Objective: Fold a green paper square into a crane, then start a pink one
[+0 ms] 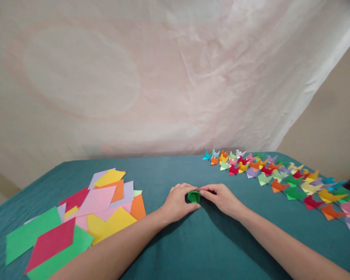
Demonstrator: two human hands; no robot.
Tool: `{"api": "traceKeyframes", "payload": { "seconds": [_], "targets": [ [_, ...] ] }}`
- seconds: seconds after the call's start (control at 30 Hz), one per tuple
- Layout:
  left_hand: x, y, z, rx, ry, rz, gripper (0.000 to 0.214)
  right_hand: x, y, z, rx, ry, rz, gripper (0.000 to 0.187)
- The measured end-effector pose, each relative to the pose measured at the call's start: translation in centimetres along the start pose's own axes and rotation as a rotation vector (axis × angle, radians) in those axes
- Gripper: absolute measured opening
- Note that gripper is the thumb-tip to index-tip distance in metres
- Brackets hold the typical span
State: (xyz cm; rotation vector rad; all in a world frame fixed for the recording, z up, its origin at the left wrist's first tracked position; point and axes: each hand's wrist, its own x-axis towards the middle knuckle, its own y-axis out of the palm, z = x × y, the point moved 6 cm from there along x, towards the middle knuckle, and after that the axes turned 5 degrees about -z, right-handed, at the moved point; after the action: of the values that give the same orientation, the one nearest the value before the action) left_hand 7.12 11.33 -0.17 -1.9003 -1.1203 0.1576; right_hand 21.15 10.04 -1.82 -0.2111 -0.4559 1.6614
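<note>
A small piece of folded green paper (194,197) is held between my two hands, low over the middle of the table. My left hand (179,202) curls around its left side, with fingers at the top and the thumb near its lower edge. From the right, my right hand (221,197) pinches the paper's upper right edge between thumb and fingertips. The paper's folds are too small to make out fully.
Loose sheets of coloured paper (97,200) lie overlapping on the left of the dark green tablecloth (169,249). On the right stand several rows of small folded paper birds (279,186). A pale cloth (163,77) hangs behind the table.
</note>
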Motion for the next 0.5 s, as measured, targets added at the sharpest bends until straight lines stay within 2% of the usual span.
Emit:
{"api": "traceKeyframes", "payload": {
  "seconds": [0.1, 0.27, 0.5],
  "targets": [
    [-0.11, -0.02, -0.13, 0.025, 0.013, 0.008, 0.044, 0.03, 0.06, 0.07, 0.002, -0.005, -0.006, 0.032],
    [-0.17, -0.01, -0.32, 0.051, 0.029, 0.024, 0.031, 0.01, 0.16, 0.24, 0.003, -0.017, -0.008, 0.033],
    [-0.14, 0.16, -0.36, 0.116, 0.000, -0.019, 0.035, -0.12, 0.33, 0.13, 0.019, -0.024, -0.019, 0.031]
  ]
}}
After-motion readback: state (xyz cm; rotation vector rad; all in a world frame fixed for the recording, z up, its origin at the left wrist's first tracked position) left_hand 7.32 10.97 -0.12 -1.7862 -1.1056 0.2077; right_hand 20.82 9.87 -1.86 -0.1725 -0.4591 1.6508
